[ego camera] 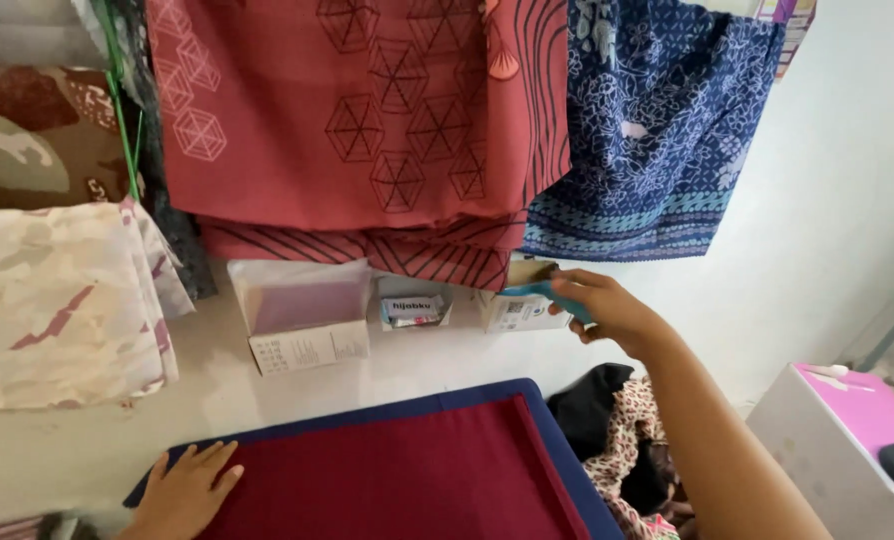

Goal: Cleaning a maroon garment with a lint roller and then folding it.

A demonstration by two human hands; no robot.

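Note:
My left hand [185, 487] lies flat with fingers spread on the near left corner of a dark red cloth [407, 470] with a navy blue border. My right hand [607, 308] is stretched out toward the wall and grips a slim teal object [542, 291], held right at a small white box [515, 312] on the wall ledge. What the teal object is cannot be told.
Hanging above are a red cloth with hexagon prints [367, 110] and a blue patterned cloth [657, 130]. An open white box [302, 312] and a small packet [412, 308] stand on the ledge. Pale camouflage fabric [62, 300] hangs left. A pink-topped white box [847, 440] and crumpled clothes [627, 440] lie right.

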